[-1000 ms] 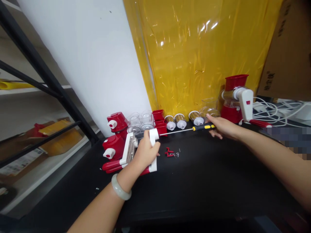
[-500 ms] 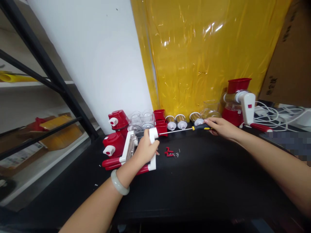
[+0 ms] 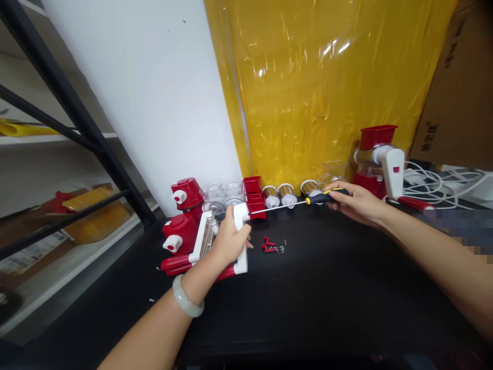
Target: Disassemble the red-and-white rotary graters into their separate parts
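My left hand (image 3: 232,238) is wrapped round a white crank handle (image 3: 241,262) with a red grip, left of the middle of the black table. In my right hand (image 3: 352,201) is the black and yellow handle of a long screwdriver (image 3: 281,206). The shaft points left, and its tip meets the white end of the crank handle. Other white handles (image 3: 201,239) with red grips lie just left of my left hand. Small red parts (image 3: 268,245) and several tiny screws (image 3: 281,249) rest on the table between my hands.
Red bases (image 3: 180,232) stand at the left, beside clear cups (image 3: 223,191). Red hoppers (image 3: 253,198) and metal grater drums (image 3: 287,194) line the back. An assembled red and white grater (image 3: 379,159) and white cables (image 3: 442,180) are at the right. Black shelving (image 3: 77,113) rises on the left.
My right hand has shifted its hold on the screwdriver, and more of the black and yellow handle now shows. My left hand still holds the crank handle in nearly the same place.
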A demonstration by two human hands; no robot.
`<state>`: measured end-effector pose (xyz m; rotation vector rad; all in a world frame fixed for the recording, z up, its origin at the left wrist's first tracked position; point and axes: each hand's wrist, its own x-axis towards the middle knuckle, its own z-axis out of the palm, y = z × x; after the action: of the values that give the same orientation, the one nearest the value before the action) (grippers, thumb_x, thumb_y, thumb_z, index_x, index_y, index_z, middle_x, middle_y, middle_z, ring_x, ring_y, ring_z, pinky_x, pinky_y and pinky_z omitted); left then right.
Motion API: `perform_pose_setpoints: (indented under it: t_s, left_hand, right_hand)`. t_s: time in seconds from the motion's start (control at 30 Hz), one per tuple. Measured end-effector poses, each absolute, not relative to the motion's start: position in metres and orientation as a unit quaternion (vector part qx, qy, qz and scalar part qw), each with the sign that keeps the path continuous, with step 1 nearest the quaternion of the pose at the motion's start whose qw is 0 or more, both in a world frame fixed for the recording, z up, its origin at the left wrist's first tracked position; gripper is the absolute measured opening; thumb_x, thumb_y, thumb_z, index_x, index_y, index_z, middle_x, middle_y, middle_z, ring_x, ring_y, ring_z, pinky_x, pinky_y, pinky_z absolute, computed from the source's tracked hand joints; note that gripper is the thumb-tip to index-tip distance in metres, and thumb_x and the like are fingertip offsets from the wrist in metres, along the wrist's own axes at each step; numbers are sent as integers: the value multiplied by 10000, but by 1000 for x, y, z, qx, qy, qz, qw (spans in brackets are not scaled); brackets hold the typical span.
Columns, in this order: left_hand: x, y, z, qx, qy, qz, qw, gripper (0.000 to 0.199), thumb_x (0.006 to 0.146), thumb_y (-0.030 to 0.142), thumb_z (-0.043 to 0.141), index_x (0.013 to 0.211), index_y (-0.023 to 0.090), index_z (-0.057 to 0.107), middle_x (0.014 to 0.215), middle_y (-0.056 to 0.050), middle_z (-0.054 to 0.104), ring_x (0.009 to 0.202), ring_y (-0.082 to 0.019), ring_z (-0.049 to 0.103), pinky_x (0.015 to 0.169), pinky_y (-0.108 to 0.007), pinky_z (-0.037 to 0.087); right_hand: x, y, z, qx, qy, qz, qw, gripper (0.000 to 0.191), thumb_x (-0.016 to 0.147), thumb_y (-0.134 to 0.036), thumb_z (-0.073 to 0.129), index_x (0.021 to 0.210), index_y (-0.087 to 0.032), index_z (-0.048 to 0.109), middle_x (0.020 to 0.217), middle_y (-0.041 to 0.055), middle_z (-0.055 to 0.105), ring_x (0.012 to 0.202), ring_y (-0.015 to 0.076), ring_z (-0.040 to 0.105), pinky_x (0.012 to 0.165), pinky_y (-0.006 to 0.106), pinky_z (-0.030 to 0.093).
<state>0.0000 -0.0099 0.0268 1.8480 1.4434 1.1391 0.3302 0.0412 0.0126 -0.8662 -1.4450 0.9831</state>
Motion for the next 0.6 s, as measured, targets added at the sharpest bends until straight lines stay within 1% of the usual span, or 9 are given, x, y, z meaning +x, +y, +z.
perform_pose_setpoints:
  t_s: [0.07, 0.13, 0.2, 0.27, 0.3, 0.37, 0.43, 0.6]
  left_hand:
    - [1, -13, 31, 681, 530, 434, 258, 337, 756, 159, 510, 1061, 231, 385, 601, 83, 562, 450, -170, 628, 459, -256, 493]
    - [0, -15, 34, 687, 526, 443, 234, 370, 746, 156, 535, 1084, 224, 400, 628, 69, 582, 474, -167, 634, 499, -262, 509]
    - [-2, -16, 35, 696, 527, 451, 185, 413, 734, 157, 567, 1115, 215, 419, 682, 37, 616, 531, -177, 652, 553, -273, 520]
    - [-7, -16, 34, 700, 529, 459, 138, 470, 722, 171, 606, 1158, 206, 435, 760, -4, 645, 607, -198, 671, 593, -284, 522]
    - [-10, -15, 33, 701, 527, 465, 121, 500, 716, 180, 625, 1179, 204, 438, 797, -21, 651, 642, -208, 676, 606, -288, 522]
    - [-15, -13, 30, 705, 519, 473, 98, 538, 711, 194, 648, 1205, 206, 436, 861, -44, 653, 693, -219, 682, 627, -293, 524]
    - [-18, -11, 28, 707, 511, 481, 85, 545, 716, 196, 649, 1215, 210, 429, 875, -47, 649, 712, -222, 682, 643, -296, 526]
    - [-19, -9, 27, 702, 509, 493, 76, 549, 696, 176, 638, 1199, 217, 423, 814, -17, 640, 695, -216, 680, 640, -291, 523]
  right_hand:
    - [326, 39, 15, -370, -600, 425, 568, 463, 655, -579, 801, 856, -202, 623, 810, 36, 635, 644, 142, 580, 577, 294, 477]
    - [326, 37, 17, -393, -602, 424, 551, 506, 706, -668, 715, 892, -208, 616, 741, 37, 642, 573, 153, 585, 512, 296, 471]
    - [328, 34, 19, -430, -620, 398, 522, 555, 792, -748, 555, 886, -204, 612, 629, 31, 619, 458, 148, 541, 423, 284, 415]
    - [331, 30, 22, -462, -649, 340, 499, 577, 846, -758, 452, 810, -201, 598, 527, 10, 560, 373, 123, 458, 378, 273, 339]
    - [332, 28, 24, -471, -662, 308, 495, 569, 859, -747, 447, 766, -202, 584, 501, 1, 532, 362, 111, 428, 379, 270, 316]
    - [333, 24, 27, -476, -678, 260, 496, 547, 863, -726, 470, 713, -208, 558, 491, -9, 499, 386, 105, 417, 403, 270, 303]
    - [333, 22, 30, -474, -684, 238, 500, 530, 864, -717, 477, 717, -215, 559, 514, -7, 499, 428, 120, 442, 433, 279, 312]
    - [332, 19, 33, -475, -700, 194, 496, 477, 884, -674, 471, 786, -228, 611, 581, 13, 538, 517, 162, 502, 512, 310, 359]
